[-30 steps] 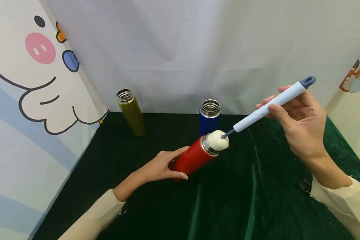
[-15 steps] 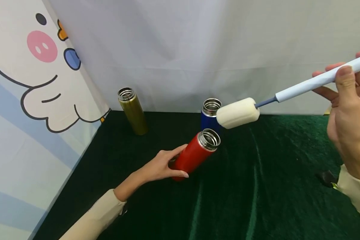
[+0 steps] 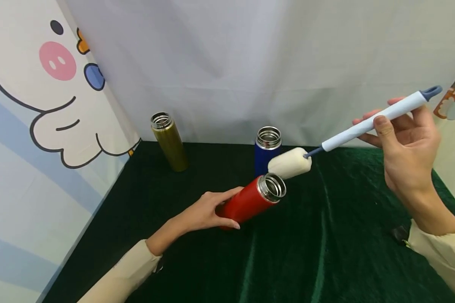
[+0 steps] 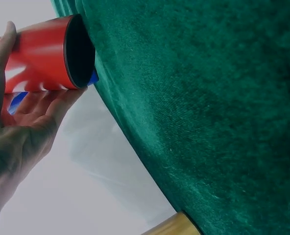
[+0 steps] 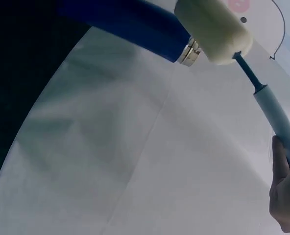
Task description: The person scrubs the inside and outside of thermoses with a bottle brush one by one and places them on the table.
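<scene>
My left hand (image 3: 202, 212) grips a red bottle (image 3: 246, 202) round its lower body, tilted with its uncapped steel mouth toward the right. In the left wrist view the dark base of the red bottle (image 4: 42, 56) faces the camera, fingers on one side and thumb on the other. My right hand (image 3: 411, 145) pinches the light blue handle of a sponge bottle brush (image 3: 371, 124) between thumb and fingers. The brush's white sponge head (image 3: 290, 163) is outside the bottle, just above and beside its mouth. From the right wrist, the sponge head (image 5: 216, 32) overlaps the blue bottle's neck.
An uncapped blue bottle (image 3: 265, 158) stands behind the red one. Farther left stands an uncapped gold bottle (image 3: 170, 145). Dark green velvet cloth (image 3: 288, 261) covers the table, with a white curtain (image 3: 220, 63) along its back edge and a cartoon-printed curtain (image 3: 19, 139) at left.
The sponge head came out of the red bottle's mouth as my right hand drew up and right. Since then the brush has come back down and left toward the mouth; the red bottle tips slightly more.
</scene>
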Available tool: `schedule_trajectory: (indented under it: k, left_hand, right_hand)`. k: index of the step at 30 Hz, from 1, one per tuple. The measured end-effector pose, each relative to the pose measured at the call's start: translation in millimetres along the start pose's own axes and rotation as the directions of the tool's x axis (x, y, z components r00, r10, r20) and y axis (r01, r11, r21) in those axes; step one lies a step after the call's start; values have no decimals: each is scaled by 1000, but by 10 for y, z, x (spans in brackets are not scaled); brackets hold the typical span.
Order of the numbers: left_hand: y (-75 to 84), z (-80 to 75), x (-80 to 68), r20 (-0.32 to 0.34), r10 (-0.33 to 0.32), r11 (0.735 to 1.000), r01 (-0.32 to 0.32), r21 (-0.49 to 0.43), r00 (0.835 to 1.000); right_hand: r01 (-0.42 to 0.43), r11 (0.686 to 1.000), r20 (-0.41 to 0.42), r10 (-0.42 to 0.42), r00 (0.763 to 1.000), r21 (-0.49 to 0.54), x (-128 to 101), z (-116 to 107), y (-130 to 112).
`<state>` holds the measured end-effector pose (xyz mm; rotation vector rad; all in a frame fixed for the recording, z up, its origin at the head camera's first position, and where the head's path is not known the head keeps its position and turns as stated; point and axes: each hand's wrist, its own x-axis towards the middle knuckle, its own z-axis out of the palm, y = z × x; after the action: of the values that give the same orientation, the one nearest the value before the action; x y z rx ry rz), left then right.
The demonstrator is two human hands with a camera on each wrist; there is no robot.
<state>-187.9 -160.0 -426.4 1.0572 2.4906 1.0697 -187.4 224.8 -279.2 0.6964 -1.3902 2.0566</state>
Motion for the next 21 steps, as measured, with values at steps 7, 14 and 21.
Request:
schedule_trajectory:
  k: [7,14,21]
  left_hand:
    - [-5,-11,-1,-24,2,1000,-3,-5,1000]
    - [21,-4,22,-17,-12,1000,12,8,1000]
    - [22,2,18,-5,8,999,-8,31,1000]
  right_hand:
    - [-46,999,176,49,983,-22,-37,-92,-102]
    - [-96,980,188,63,980,172,-91,-9,-69]
    - [18,980,57,-29,998,198,-83,116,-8]
